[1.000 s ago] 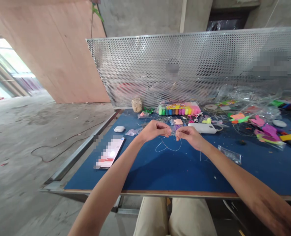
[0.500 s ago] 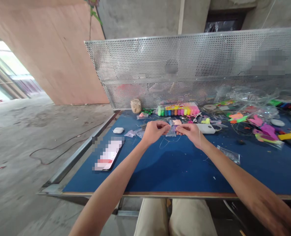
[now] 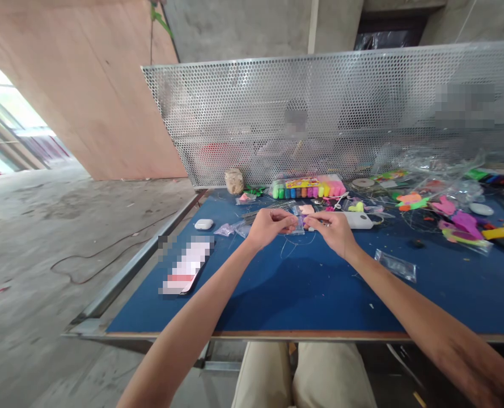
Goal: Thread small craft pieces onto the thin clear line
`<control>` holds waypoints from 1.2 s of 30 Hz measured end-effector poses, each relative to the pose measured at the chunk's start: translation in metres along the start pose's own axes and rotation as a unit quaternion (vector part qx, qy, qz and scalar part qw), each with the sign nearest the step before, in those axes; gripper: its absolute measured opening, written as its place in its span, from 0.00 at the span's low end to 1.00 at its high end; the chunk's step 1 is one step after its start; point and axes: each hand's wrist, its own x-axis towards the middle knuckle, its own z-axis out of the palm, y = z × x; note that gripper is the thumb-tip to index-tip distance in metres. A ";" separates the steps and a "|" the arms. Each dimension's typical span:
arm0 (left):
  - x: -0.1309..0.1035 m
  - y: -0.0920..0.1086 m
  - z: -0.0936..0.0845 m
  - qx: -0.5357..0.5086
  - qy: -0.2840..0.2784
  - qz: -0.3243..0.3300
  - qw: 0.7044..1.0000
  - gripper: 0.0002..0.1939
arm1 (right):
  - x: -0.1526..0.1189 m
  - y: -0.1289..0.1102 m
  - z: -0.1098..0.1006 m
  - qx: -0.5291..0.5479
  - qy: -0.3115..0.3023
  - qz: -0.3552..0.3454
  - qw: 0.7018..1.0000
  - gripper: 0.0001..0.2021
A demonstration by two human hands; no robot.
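Note:
My left hand (image 3: pixel 272 225) and my right hand (image 3: pixel 330 228) face each other over the middle of the table, a small gap between their fingertips. Each is closed in a pinch of thumb and fingers. From the pinched fingers a thin thread (image 3: pixel 295 242) hangs in a loose loop just above the blue tabletop. Anything smaller between the fingertips is too tiny to make out. Behind the fingers lies a small clear plastic bag (image 3: pixel 300 225). Close to my right hand sits a white power bank (image 3: pixel 359 220) with a cable at its end.
A phone (image 3: pixel 189 266) and a white earbud case (image 3: pixel 203 224) lie at left. Behind the hands stand a box of coloured clay (image 3: pixel 306 187) and a stone (image 3: pixel 234 181). Clear bags and bright clay pieces (image 3: pixel 464 225) clutter the right. A perforated metal panel (image 3: pixel 243 107) borders the back.
Both hands stay pinched and have shifted slightly to the right, the thread loop moving with them. The view has tilted a little; the things on the table look unmoved.

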 end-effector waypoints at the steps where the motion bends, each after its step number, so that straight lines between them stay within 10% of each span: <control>1: 0.000 0.000 0.000 0.001 -0.003 0.003 1.000 0.16 | 0.000 -0.001 0.000 -0.006 0.001 -0.009 1.000 0.11; 21: -0.003 0.000 0.005 0.096 0.005 0.066 0.993 0.15 | -0.001 -0.008 0.000 -0.015 -0.010 -0.044 0.999 0.12; 36: -0.001 0.009 0.000 0.004 -0.039 -0.014 0.999 0.17 | 0.002 -0.007 0.007 -0.026 -0.020 -0.021 0.999 0.15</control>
